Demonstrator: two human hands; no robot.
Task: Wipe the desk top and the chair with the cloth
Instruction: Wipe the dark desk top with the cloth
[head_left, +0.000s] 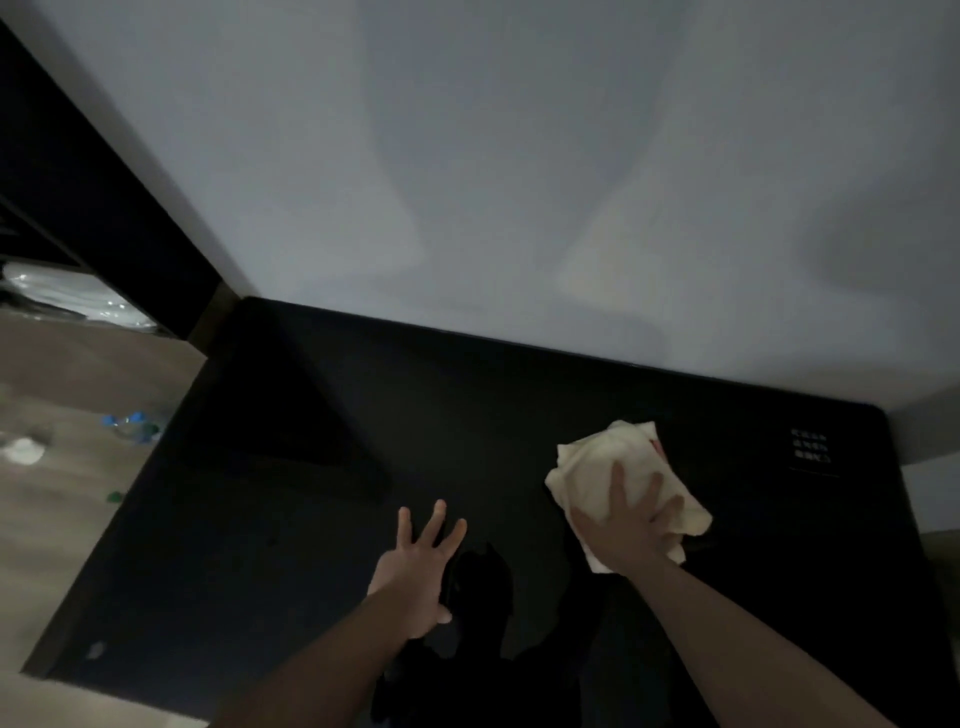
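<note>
Cloth (613, 467): soft, light, bunches easily; best pressed flat under the palm
Right hand (623, 525): fingers spread, pressing cloth onto the surface (311, 545)
Left hand (415, 571): fingers apart, empty

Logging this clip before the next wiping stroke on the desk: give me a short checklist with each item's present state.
1. Cloth under the right hand: ok, fingers spread on it.
2. Cloth on the desk top: ok.
3. Left hand away from the cloth: ok, open, fingers spread over the desk.
4. Path toward the white label: ok, nothing lies between.
5. Desk already clean: cannot tell, too dark.
6. Chair within reach: cannot tell, not visible.
</note>
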